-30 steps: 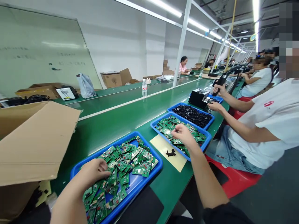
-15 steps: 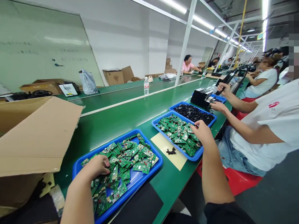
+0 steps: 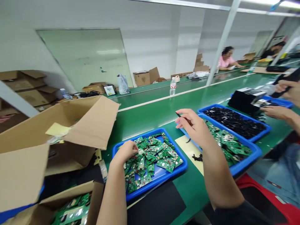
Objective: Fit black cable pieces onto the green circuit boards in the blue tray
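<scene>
My left hand (image 3: 127,152) is over the nearer blue tray (image 3: 157,182), its fingers curled and pressed together among green circuit boards (image 3: 150,153). Whether a board is between those fingertips is hidden. To the right, my right hand (image 3: 193,126) is raised beside a second blue tray (image 3: 255,156) of circuit boards (image 3: 225,137). A thin black piece (image 3: 178,115) is pinched between its thumb and fingers. Another dark end (image 3: 188,141) shows below that hand, and I cannot tell if it is the same piece. Small black scraps (image 3: 197,157) lie on a yellowish sheet (image 3: 186,147) between the trays.
Beyond is a blue tray (image 3: 269,128) of black parts (image 3: 234,120) and a black box (image 3: 243,100). A co-worker's hands (image 3: 278,111) are at right. Open cartons (image 3: 93,125) stand left; one small carton (image 3: 95,197) holds boards. A bottle (image 3: 172,87) stands behind.
The view has swung left. My right hand has moved from the second tray's boards up and left, with a thin black piece in its fingers. My left hand stays at the nearer tray.
</scene>
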